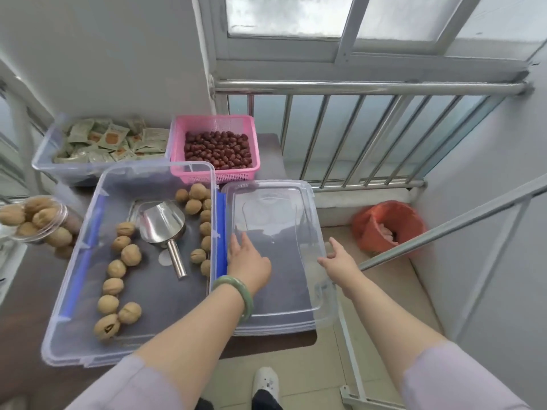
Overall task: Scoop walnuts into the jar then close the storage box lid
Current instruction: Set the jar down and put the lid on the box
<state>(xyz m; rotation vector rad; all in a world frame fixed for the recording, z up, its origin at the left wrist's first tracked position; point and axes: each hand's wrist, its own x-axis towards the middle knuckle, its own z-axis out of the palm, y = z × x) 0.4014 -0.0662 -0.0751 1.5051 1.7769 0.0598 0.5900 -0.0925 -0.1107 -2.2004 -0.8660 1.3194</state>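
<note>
Clear plastic lid (275,255) lies flat on the table just right of the open storage box (88,291), partly overhanging the table edge. It looks light, thin, a bit flexy and slick, so best taken by its 2 long edges. Left hand (247,263) rests fingers spread on the lid's left edge; right hand (340,260) is open at the right edge, nothing gripped yet. Jar (35,217) (already full of walnuts) sits left of the box; scoop (162,223) lies inside the box.
</note>
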